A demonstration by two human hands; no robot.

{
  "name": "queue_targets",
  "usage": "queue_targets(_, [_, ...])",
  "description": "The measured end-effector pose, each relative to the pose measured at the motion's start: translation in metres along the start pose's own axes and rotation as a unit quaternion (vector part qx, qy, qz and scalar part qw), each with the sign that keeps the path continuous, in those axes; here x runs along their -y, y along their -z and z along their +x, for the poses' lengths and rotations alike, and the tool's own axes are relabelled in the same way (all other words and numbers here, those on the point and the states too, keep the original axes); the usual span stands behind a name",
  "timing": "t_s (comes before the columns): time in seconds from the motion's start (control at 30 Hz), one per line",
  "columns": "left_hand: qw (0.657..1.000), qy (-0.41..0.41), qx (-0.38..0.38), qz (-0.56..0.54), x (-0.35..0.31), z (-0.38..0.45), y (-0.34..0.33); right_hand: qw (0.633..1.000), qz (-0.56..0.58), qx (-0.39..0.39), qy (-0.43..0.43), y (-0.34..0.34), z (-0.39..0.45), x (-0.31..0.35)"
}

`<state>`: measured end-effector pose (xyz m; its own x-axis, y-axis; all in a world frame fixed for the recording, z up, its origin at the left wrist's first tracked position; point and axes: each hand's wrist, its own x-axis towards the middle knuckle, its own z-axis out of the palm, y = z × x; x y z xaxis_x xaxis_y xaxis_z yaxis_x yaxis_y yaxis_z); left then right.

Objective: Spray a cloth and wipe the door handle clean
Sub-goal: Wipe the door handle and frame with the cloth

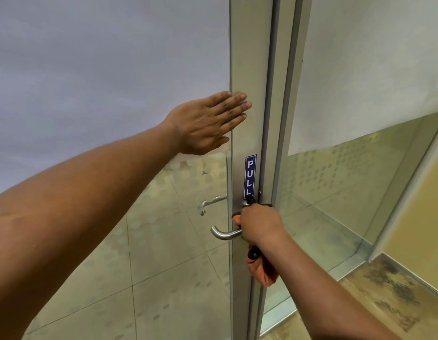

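While the door is steadied, the handle is being wiped.
The left hand (208, 121) is laid flat, fingers straight and together, against the door (247, 69) frame above the PULL sign (250, 176). Below it, the steel handle (224, 233) is fixed to the frame; it is judged rigid, smooth and slippery when damp. The right hand (259, 224) is curled round the orange cloth (262, 271) at the handle's base; the cloth, soft and light, is best bunched in the palm.
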<state>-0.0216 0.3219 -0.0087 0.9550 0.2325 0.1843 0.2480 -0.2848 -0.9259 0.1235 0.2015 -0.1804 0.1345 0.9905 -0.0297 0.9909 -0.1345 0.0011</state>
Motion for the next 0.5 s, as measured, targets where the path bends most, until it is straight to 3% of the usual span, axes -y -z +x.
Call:
queue_targets(0.13, [1.0,-0.002,-0.006,0.003,0.0,0.001,0.0,0.998,-0.044,0.004,0.035,0.006,0.008,0.012])
queue_targets(0.37, [1.0,0.002,-0.005,0.004,0.0,0.0,-0.003,0.988,-0.067,0.102,0.094,0.032,0.016,0.034])
queue_targets(0.5, [1.0,0.004,-0.015,0.004,0.0,0.0,-0.004,0.984,-0.015,0.123,0.125,0.04,0.012,0.045])
